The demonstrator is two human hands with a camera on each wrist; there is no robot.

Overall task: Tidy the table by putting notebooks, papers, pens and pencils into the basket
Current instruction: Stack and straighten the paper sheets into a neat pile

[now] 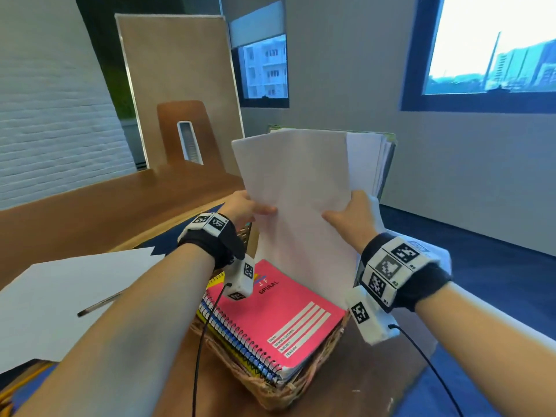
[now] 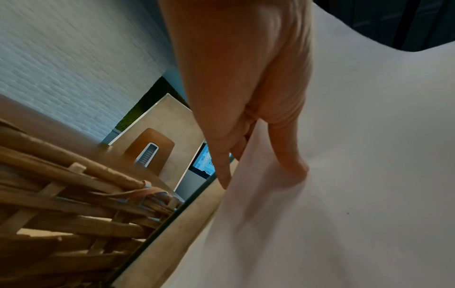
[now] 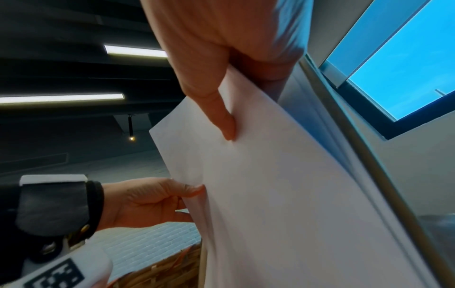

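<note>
Both hands, the left hand (image 1: 245, 206) and the right hand (image 1: 350, 218), pinch a sheet of paper (image 1: 296, 188) standing upright in the basket (image 1: 270, 395), behind the notebooks (image 1: 270, 320). Another sheet (image 1: 60, 299) and a pen (image 1: 99, 305) wait on the table (image 1: 105, 212).

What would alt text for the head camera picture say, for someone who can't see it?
Two hands, the left hand and the right hand, hold a stack of white papers upright over a wicker basket that holds a pink spiral notebook. To the left, a pen lies on a white sheet on the wooden table.
</note>
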